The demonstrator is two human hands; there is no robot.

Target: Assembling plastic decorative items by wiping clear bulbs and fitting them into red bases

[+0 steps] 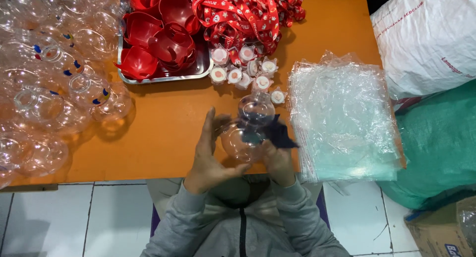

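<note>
Grey sleeves point(238, 217) with a zipper sit closest, at the bottom of the picture, and both arms reach up to the orange table point(163, 133).

Biggest things first. On the right side lie a big white sack point(431, 39) with red writing on it and a big green sack point(441, 143) below it. A brown cardboard box point(441, 232) with a bit of blue print peeks in at the bottom right corner. On the left a large heap of clear plastic bottles point(54, 73) covers the table edge; some have small blue marks. A flat stack of clear plastic bags point(344, 123) lies to the right of the hands. At the top sits a metal tray point(196, 71) full of red plastic bowl-shaped parts point(158, 36). Beside it is a pile of red printed straps point(245, 14). Below the straps stand small clear caps point(245, 71) with white and pink centres.

The left hand point(208, 155) is mostly open, fingers straight up, and its palm presses on the side of a round clear bottle point(248, 130). The right hand point(277, 160) is closed on a dark blue cloth point(275, 133) and holds it against the same bottle. The bottle sits between the two hands, near the front edge of the table, just below the caps.
</note>
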